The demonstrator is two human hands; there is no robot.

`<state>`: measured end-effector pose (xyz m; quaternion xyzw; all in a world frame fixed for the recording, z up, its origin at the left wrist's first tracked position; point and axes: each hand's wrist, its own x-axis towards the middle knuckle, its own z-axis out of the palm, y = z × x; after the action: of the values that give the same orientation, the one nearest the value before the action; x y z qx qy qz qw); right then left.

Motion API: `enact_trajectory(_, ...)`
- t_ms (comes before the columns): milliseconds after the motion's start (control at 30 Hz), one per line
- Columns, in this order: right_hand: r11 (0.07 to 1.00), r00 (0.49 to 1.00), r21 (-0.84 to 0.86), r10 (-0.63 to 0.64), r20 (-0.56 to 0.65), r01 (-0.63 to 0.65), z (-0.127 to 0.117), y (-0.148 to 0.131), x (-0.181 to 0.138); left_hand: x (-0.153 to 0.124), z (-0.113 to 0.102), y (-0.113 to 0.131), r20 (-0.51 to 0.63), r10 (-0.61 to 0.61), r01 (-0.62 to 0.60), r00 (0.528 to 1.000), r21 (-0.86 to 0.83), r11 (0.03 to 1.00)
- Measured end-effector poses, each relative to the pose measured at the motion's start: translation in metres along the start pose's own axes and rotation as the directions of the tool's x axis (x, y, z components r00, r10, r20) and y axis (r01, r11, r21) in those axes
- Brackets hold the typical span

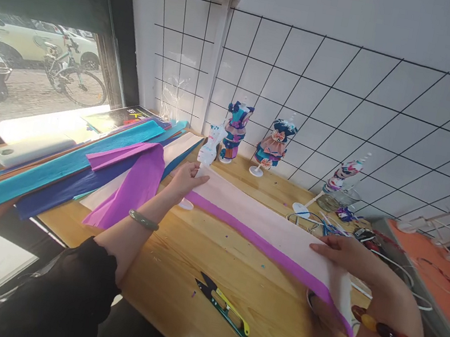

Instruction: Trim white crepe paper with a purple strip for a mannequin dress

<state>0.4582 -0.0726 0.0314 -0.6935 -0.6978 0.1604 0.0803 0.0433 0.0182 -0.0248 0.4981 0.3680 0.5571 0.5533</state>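
Note:
A long strip of pale pink crepe paper (pixel 258 212) with a purple layer along its lower edge stretches between my two hands. My left hand (pixel 184 180) pinches its left end between thumb and fingers, close to a small white dress-form mannequin (pixel 212 144) on a round base. Whether the strip touches the mannequin I cannot tell. Toward the right end, my right hand (pixel 342 256) grips the strip's upper edge, and the end hangs down beyond it. Below the strip, yellow and green thread snips (pixel 222 304) lie on the wooden table (pixel 171 275).
Folded crepe paper strips, among them a turquoise one (pixel 60 165) and a purple one (pixel 138 188), cover the left side. Behind stand dressed mannequins (pixel 236 130), (pixel 275 142) and a leaning one (pixel 338 180). Cables (pixel 323 225) and an orange surface (pixel 437 270) lie right.

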Motion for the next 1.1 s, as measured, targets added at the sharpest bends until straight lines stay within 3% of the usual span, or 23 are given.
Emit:
enact_trajectory(100, 0.991, 0.991, 0.036, 0.13, 0.011, -0.13, -0.007, 0.003, -0.002, 0.001, -0.001, -0.002, -0.034, 0.003, -0.002, 0.999, 0.016, 1.0)
enact_trajectory(233, 0.966, 0.952, -0.001, 0.255, -0.17, -0.259, -0.016, 0.006, 0.0, 0.002, -0.001, 0.0, -0.088, 0.012, -0.009, 0.996, 0.029, 1.0)
enact_trajectory(433, 0.929, 0.893, -0.202, 0.212, -0.396, -0.31, -0.004, 0.006, 0.01, 0.0, 0.003, 0.001, -0.081, 0.014, -0.009, 0.997, 0.07, 0.997)
enact_trajectory(567, 0.894, 0.851, -0.274, 0.186, -0.491, -0.354, 0.019, 0.004, 0.015, -0.002, 0.007, 0.0, -0.059, 0.012, -0.007, 0.998, 0.079, 0.997)
enact_trajectory(667, 0.899, 0.836, -0.274, 0.157, -0.526, -0.341, 0.027, 0.0, 0.019, -0.002, 0.007, 0.0, -0.117, 0.054, -0.039, 0.992, 0.128, 0.991)
enact_trajectory(767, 0.93, 0.852, -0.261, 0.092, -0.515, -0.258, 0.027, -0.012, 0.025, -0.001, 0.004, 0.002, -0.192, 0.084, -0.048, 0.978, 0.182, 0.982)
enact_trajectory(900, 0.972, 0.915, -0.232, -0.121, -0.386, 0.031, 0.032, -0.046, 0.034, 0.001, -0.002, 0.008, -0.28, 0.133, -0.069, 0.951, 0.229, 0.971)
enact_trajectory(1000, 0.954, 0.93, -0.209, -0.264, -0.255, 0.213, 0.052, -0.079, 0.038, 0.002, -0.004, 0.012, -0.31, 0.168, -0.097, 0.936, 0.232, 0.968)
enact_trajectory(1100, 0.928, 0.927, -0.198, -0.346, -0.147, 0.315, 0.082, -0.107, 0.036, 0.0, -0.001, 0.014, -0.302, 0.174, -0.11, 0.937, 0.219, 0.97)
